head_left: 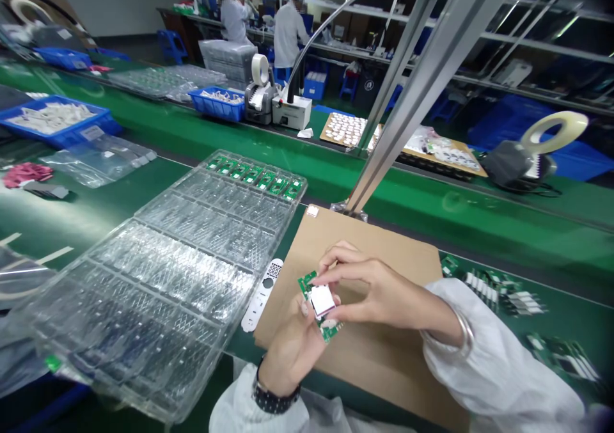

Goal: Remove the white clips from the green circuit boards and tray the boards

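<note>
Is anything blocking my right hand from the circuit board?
Nothing visible blocks it: your right hand is at the edge of the white square on the green circuit board in your left hand.

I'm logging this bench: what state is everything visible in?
Circuit board: held, white square part over it
Left hand: holding circuit board
Right hand: pinching white square part
Near tray: flat, far row holding green boards
Cardboard: lying flat
Left blue bin: open, heaped with white parts
Tape roll at right: mounted on dispenser
</note>
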A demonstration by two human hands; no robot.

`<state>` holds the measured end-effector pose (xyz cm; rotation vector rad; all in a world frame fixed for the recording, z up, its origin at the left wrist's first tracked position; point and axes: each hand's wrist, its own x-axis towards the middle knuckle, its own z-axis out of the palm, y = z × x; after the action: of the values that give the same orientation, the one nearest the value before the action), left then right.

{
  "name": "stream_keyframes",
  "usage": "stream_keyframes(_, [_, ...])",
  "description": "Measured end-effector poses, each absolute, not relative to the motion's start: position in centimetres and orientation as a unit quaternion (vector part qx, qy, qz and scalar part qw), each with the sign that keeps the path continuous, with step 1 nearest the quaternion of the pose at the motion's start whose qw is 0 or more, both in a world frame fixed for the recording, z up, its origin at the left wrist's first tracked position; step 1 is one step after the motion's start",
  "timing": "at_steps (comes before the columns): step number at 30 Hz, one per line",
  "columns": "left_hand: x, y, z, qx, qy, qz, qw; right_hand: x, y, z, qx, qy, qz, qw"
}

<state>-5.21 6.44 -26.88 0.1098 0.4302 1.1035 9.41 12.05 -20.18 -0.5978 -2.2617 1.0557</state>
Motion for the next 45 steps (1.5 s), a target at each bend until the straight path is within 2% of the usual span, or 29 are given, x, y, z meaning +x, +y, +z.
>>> stream_keyframes(5, [-5.1,6.5,-27.3,0.051,0.224,0.516,0.825,9.6,11.8,-20.3,-0.224,-0.835,0.405,0.298])
stream_keyframes(14, [-4.9,6.8,-27.6,0.034,0.216,0.524,0.823,9.8,11.7,-20.4,-0.230,-0.842,0.338,0.352])
stream_keyframes(26, [-5.0,7.3,-27.4,0.039,0.244,0.549,0.798,9.7,10.5,-21.3,-0.258,-0.867,0.249,0.346])
stream_keyframes(36, [-4.9,7.8,-27.0,0.047,0.228,0.571,0.787,9.3,10.6,-22.6,-0.266,-0.826,0.265,0.420])
stream_keyframes(40, [-5.5,8.2,-28.0,0.030,0.272,0.570,0.775,10.6,14.0,-25.3,-0.360,-0.788,0.204,0.456])
stream_keyframes(45, [-5.9,8.1,-28.9,-0.003,0.289,0.572,0.768,11.2,20.9,-31.2,-0.508,-0.724,0.178,0.432])
